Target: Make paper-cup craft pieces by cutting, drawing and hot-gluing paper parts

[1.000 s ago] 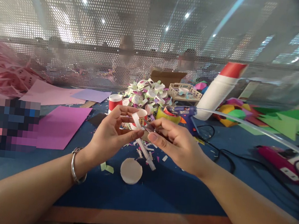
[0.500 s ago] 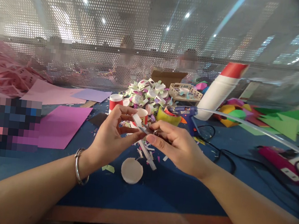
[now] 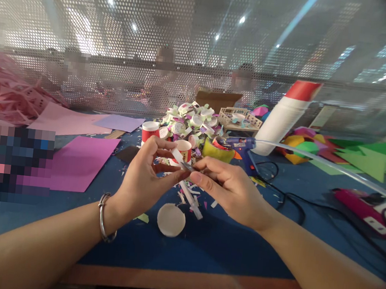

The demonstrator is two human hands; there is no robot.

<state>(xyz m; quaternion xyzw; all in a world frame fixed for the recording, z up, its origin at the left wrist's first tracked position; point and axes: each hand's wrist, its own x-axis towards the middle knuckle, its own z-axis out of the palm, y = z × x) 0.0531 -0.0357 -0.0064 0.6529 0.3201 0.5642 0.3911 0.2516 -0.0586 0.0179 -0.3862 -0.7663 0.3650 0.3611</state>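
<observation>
Paper strip: a narrow white paper strip [image 3: 179, 157], long and thin, running on a slant from upper left to lower right; its lower part continues down toward the bench between the two hands, where it blurs into other white offcuts.
Strip position: held up above the blue bench [image 3: 224, 244], in the gap where the fingertips of both hands meet, in front of a red-and-white paper cup [image 3: 183, 150].
Left hand: the left hand [image 3: 144, 178] is closed in a pinch, thumb and forefinger meeting at the strip; the other fingers curl above it. A metal bangle [image 3: 105, 220] sits on the wrist.
Right hand: the right hand [image 3: 231, 192] is closed on a small dark, shiny tool [image 3: 188, 166] whose tip touches the strip; what the tool is cannot be told.
Below the hands: a white paper disc [image 3: 171, 220] lies flat on the bench, with small paper scraps [image 3: 192, 195] scattered just beyond it.
Behind: a heap of cut cup pieces [image 3: 191, 121], a blue glue gun [image 3: 239, 145] beside a yellow piece, and a tall white bottle with a red cap [image 3: 284, 115].
Left side: purple paper sheets [image 3: 80, 162] lie flat on the bench.
Right side: green paper shapes [image 3: 367, 160] and black cables [image 3: 286, 202].
</observation>
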